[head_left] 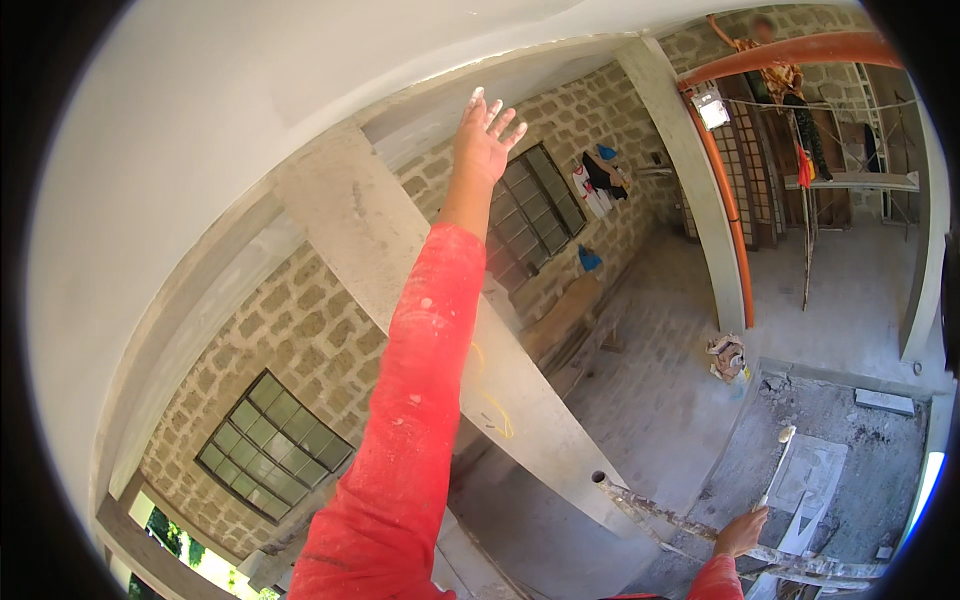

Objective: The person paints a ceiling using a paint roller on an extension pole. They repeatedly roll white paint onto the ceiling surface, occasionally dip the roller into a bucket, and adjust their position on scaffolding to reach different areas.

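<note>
My left arm, in a red sleeve with pale splashes, reaches up across the middle of the view. My left hand (482,150) is raised in front of the concrete beam and block wall, its fingers apart, whitish at the tips, with nothing in it. Whether it touches anything overhead I cannot tell. At the lower right, my right hand (741,533) is closed around a thin stick-like tool (776,468) with a pale, rounded tip pointing up. That hand is beside a splattered scaffold pole (680,522); whether it also rests on the pole is unclear.
A smooth pale ceiling (220,90) spreads overhead, with a concrete beam (345,205) below it. Gridded windows (275,445) sit in the block wall. A person (785,80) stands high on scaffolding near an orange pipe (735,210). A crumpled sack (727,357) lies on the floor far below.
</note>
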Tool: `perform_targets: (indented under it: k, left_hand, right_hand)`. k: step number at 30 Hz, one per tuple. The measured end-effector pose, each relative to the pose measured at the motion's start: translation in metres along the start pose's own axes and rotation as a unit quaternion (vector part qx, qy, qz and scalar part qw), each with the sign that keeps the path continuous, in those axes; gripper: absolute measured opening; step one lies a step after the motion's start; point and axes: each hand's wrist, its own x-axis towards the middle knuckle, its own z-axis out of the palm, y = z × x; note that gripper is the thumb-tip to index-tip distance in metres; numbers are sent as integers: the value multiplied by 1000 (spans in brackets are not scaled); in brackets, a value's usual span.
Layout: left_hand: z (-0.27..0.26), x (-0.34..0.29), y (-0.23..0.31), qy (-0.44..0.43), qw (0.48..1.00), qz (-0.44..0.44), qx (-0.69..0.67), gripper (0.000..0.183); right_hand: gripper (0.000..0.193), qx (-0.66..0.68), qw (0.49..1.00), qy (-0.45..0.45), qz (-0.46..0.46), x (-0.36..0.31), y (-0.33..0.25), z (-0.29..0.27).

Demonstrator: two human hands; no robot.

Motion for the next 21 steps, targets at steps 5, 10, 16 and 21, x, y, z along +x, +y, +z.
perform_targets:
  k: [5,10,16,21]
  left_hand:
    - [48,38,21,34,994,4,-107,44]
    - [47,67,35,67,987,4,-147,45]
    - [62,80,40,38,986,5,-163,56]
    - [83,86,44,45,981,19,-188,57]
  right_hand:
    - [24,-25,1000,-17,3,3,-2,0]
    - [25,-22,1000,-6,-3,2,1,6]
    - [25,-13,1000,-14,0,0,0,4]
    - [24,-17,1000,-26,5,2,0,2]
